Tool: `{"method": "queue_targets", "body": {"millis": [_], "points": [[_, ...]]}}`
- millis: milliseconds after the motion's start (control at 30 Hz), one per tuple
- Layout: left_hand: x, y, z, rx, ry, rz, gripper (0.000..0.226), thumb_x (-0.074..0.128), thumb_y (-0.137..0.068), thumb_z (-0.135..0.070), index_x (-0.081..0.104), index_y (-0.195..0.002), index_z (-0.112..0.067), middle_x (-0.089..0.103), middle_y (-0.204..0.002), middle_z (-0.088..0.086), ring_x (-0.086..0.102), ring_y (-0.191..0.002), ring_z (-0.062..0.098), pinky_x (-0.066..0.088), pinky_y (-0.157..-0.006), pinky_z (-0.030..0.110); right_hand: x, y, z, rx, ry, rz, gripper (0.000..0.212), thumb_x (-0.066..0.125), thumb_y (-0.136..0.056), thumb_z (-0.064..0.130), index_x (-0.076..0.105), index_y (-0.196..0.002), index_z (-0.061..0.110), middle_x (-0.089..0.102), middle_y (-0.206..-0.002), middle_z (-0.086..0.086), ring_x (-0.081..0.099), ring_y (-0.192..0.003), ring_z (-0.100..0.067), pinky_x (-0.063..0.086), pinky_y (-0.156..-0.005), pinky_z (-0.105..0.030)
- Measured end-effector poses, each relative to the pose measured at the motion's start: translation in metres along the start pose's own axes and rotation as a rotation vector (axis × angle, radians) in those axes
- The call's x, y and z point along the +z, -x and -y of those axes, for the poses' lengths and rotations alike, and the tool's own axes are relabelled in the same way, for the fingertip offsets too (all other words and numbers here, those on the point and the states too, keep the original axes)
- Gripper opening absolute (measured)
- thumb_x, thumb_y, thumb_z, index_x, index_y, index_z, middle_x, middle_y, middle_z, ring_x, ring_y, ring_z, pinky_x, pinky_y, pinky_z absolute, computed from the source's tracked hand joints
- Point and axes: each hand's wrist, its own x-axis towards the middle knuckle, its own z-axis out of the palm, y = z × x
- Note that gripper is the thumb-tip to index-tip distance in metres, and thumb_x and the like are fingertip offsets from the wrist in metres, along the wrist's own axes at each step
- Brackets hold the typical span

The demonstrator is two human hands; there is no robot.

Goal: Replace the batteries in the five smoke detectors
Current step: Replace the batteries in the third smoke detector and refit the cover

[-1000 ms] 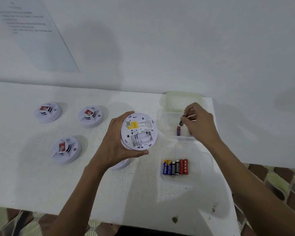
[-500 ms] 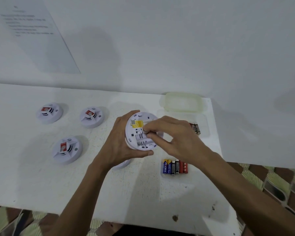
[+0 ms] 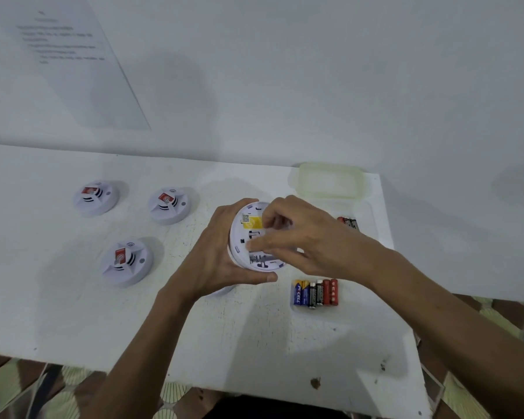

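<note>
1. White wall rises behind the scuffed white table (image 3: 73,313) in front of you, with a printed sheet of paper (image 3: 73,65) stuck on it at the upper left.
2. At the centre, the round white plastic smoke detector (image 3: 245,237) is held up off the table and tilted, so its back faces you with the yellow label and the battery bay in view.
3. Your left hand (image 3: 215,258) grips it from the left, with the thumb curled under the lower rim and the fingers wrapped round the far rim.
4. Your right hand (image 3: 309,240) reaches in from the right and lies over the detector's back. Its fingers (image 3: 256,245) are bent with their tips at the battery bay. They are blurred, so you cannot tell whether they pinch a battery.
5. Near the detector on its right, just under your right wrist, a row of blue, black and red batteries (image 3: 315,293) lies side by side.
6. Behind your right hand, a few red and black batteries (image 3: 348,222) show, and a pale translucent plastic lid (image 3: 330,179) sits beyond them by the wall.
7. Well apart to the left, three white detectors with red tags (image 3: 126,261) sit face up.
</note>
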Motion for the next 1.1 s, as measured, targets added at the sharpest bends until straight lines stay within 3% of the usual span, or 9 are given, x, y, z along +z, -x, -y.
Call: {"method": "queue_targets", "body": {"millis": [100, 233, 333, 433, 600, 767, 933, 1000, 1100], "points": [[0.001, 0.003, 0.005, -0.008, -0.017, -0.002, 0.078, 0.046, -0.056, -0.093, 0.009, -0.123, -0.077, 0.017, -0.129, -0.058, 0.022, -0.123, -0.026, 0.019, -0.103, 0.015, 0.002, 0.000, -0.001, -0.010, -0.005, 0.012, 0.024, 0.058, -0.096, 0.020, 0.072, -0.115, 0.025, 0.055, -0.109, -0.008, 0.049, -0.095, -0.019, 0.049, -0.077, -0.033], [-0.004, -0.002, 0.002, 0.021, -0.024, -0.071, 0.084, 0.061, -0.059, -0.082, 0.021, -0.131, -0.066, 0.032, -0.133, -0.045, 0.037, -0.126, -0.007, 0.030, -0.107, 0.025, 0.000, -0.001, -0.003, -0.007, -0.012, -0.006, 0.027, 0.060, -0.093, 0.013, 0.072, -0.115, 0.024, 0.056, -0.111, -0.010, 0.051, -0.097, -0.021, 0.046, -0.081, -0.028], [-0.007, -0.006, -0.008, 0.068, -0.011, -0.087, 0.088, 0.077, -0.057, -0.058, 0.027, -0.128, -0.063, 0.040, -0.128, -0.041, 0.043, -0.120, -0.008, 0.034, -0.101, 0.013, -0.001, -0.001, -0.004, 0.044, -0.139, -0.064, 0.028, 0.060, -0.093, 0.008, 0.072, -0.116, 0.019, 0.060, -0.107, -0.009, 0.055, -0.093, -0.022, 0.047, -0.081, -0.027], [-0.006, -0.010, -0.019, 0.113, 0.045, -0.088, 0.085, 0.080, -0.057, -0.042, 0.034, -0.125, -0.061, 0.046, -0.121, -0.041, 0.048, -0.113, -0.012, 0.038, -0.094, 0.008, -0.004, -0.001, -0.006, 0.175, -0.278, -0.153, 0.029, 0.061, -0.095, 0.011, 0.067, -0.122, 0.018, 0.063, -0.104, -0.003, 0.060, -0.093, -0.018, 0.049, -0.079, -0.025], [-0.004, -0.009, -0.017, 0.116, 0.055, -0.098, 0.081, 0.078, -0.055, -0.046, 0.033, -0.120, -0.066, 0.046, -0.117, -0.045, 0.046, -0.109, -0.018, 0.033, -0.088, -0.001, -0.010, 0.012, -0.037, 0.502, -0.374, -0.255, 0.028, 0.062, -0.094, 0.011, 0.069, -0.116, 0.025, 0.066, -0.098, 0.001, 0.063, -0.085, -0.010, 0.053, -0.078, -0.022], [-0.006, -0.009, -0.003, 0.060, 0.012, -0.122, 0.088, 0.079, -0.051, -0.051, 0.031, -0.124, -0.063, 0.043, -0.120, -0.043, 0.044, -0.114, -0.015, 0.031, -0.092, 0.001, 0.011, 0.032, -0.090, 0.939, -0.172, 0.076, 0.021, 0.059, -0.094, 0.014, 0.067, -0.110, 0.024, 0.067, -0.102, -0.004, 0.060, -0.077, -0.015, 0.047, -0.064, -0.020], [-0.004, -0.011, 0.007, 0.041, -0.005, -0.120, 0.091, 0.078, -0.051, -0.062, 0.028, -0.126, -0.063, 0.041, -0.124, -0.042, 0.042, -0.118, -0.012, 0.032, -0.098, 0.007, 0.046, 0.031, -0.113, 1.075, -0.064, 0.263, 0.032, 0.069, -0.088, 0.025, 0.062, -0.116, 0.010, 0.060, -0.120, -0.010, 0.058, -0.085, -0.021, 0.047, -0.077, -0.029], [-0.002, -0.010, 0.014, 0.020, -0.026, -0.123, 0.093, 0.072, -0.052, -0.074, 0.025, -0.131, -0.060, 0.040, -0.131, -0.032, 0.040, -0.124, -0.003, 0.032, -0.103, 0.016, 0.055, 0.028, -0.118, 1.148, -0.091, 0.297, 0.039, 0.073, -0.084, 0.025, 0.060, -0.117, 0.008, 0.059, -0.117, -0.011, 0.062, -0.090, -0.026, 0.051, -0.076, -0.033], [-0.001, -0.009, 0.020, 0.008, -0.037, -0.120, 0.092, 0.068, -0.053, -0.079, 0.023, -0.131, -0.060, 0.038, -0.133, -0.031, 0.039, -0.125, -0.002, 0.027, -0.104, 0.011, 0.067, 0.026, -0.123, 1.187, -0.078, 0.318, 0.031, 0.078, -0.077, 0.019, 0.065, -0.101, 0.004, 0.067, -0.104, -0.011, 0.065, -0.087, -0.028, 0.057, -0.080, -0.039]]}}
